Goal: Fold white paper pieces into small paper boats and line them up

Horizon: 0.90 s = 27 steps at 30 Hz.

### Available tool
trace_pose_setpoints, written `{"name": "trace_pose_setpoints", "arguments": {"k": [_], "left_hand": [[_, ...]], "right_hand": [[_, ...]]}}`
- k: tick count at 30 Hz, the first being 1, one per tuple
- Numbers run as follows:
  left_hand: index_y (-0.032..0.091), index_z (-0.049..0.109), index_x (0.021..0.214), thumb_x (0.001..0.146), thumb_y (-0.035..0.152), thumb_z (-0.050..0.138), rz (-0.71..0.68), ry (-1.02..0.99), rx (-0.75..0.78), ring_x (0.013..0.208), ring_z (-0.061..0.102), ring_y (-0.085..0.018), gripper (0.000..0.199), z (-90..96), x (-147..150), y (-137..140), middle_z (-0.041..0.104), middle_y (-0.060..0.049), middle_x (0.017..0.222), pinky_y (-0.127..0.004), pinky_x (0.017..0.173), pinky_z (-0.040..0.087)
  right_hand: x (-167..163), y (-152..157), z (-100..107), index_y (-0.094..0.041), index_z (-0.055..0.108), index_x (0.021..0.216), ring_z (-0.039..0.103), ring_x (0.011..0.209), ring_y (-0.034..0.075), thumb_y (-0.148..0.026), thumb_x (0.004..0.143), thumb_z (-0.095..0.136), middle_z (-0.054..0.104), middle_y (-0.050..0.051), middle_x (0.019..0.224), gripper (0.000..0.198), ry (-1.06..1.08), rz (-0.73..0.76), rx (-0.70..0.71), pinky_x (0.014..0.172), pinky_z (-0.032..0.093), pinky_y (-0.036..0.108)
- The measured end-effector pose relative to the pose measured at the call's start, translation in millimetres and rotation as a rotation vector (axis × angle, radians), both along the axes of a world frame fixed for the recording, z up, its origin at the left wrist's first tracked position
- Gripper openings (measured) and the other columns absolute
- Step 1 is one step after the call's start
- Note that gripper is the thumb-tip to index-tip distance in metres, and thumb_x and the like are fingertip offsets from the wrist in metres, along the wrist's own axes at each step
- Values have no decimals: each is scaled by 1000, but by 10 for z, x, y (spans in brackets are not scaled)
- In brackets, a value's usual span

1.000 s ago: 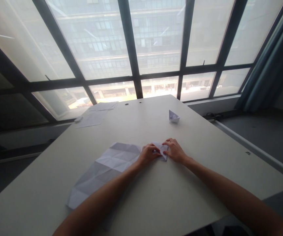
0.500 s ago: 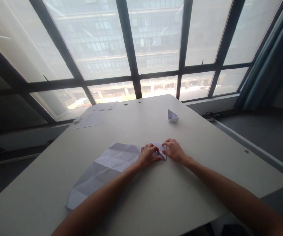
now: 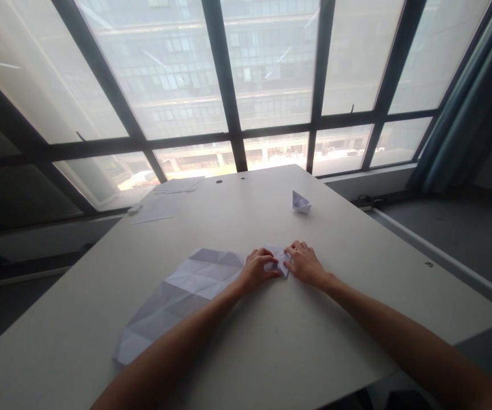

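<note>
A small folded piece of white paper [image 3: 283, 257] lies on the table between my two hands. My left hand [image 3: 258, 266] pinches its left side, thumb and fingers bent in on it. At its right edge, my right hand [image 3: 303, 262] grips the paper with thumb and forefinger. Left of my left hand spreads a large creased sheet of paper [image 3: 186, 279], partly covered by my left forearm. Farther off, to the right, stands a folded paper boat [image 3: 301, 203], which no hand touches.
Several flat white sheets [image 3: 158, 206] lie at the far left of the white table [image 3: 314, 347]. A small crumpled white thing [image 3: 135, 209] sits beside them. Windows [image 3: 271, 68] rise behind the table, with a blue curtain [image 3: 455, 108] at the right.
The folded paper has turned slightly between my hands, and its right edge now slants. My fingers have shifted a little on it. Everything else stays put.
</note>
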<state>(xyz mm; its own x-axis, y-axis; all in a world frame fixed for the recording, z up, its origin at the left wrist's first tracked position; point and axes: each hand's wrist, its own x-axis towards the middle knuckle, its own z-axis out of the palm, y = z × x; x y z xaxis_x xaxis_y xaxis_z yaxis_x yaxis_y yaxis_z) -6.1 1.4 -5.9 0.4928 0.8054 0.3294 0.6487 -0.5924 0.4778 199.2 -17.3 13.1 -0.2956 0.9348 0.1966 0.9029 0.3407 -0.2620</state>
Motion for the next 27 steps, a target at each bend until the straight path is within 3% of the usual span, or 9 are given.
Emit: {"name": "trace_pose_setpoints", "arguments": {"k": [6, 11, 21, 27], "left_hand": [[27, 77, 89, 75, 36, 78, 19, -101, 42, 94, 62, -21, 16, 5, 32, -19, 69, -5, 98, -35, 89, 45], [27, 76, 80, 79, 30, 76, -9, -73, 109, 89, 63, -19, 3, 49, 42, -33, 70, -3, 95, -35, 88, 43], [27, 74, 83, 90, 32, 61, -151, 83, 205, 96, 61, -18, 16, 189, -7, -59, 70, -4, 99, -35, 94, 38], [28, 72, 101, 90, 37, 62, -189, 45, 208, 98, 60, -19, 18, 215, -9, -75, 69, -5, 105, -33, 91, 40]], "right_hand": [[-3, -9, -10, -22, 61, 120, 47, 110, 28, -36, 89, 57, 55, 13, 118, 35, -10, 11, 1, 91, 36, 38], [-12, -11, -20, -22, 61, 120, 47, 111, 29, -36, 89, 57, 55, 13, 118, 34, -10, 7, 12, 91, 36, 38], [-12, 0, -22, -23, 61, 118, 47, 110, 29, -37, 89, 57, 56, 13, 118, 33, -23, -4, -4, 91, 36, 38], [-12, 0, -18, -23, 62, 117, 47, 109, 29, -37, 89, 57, 56, 13, 118, 32, -8, 5, 5, 90, 35, 38]]}}
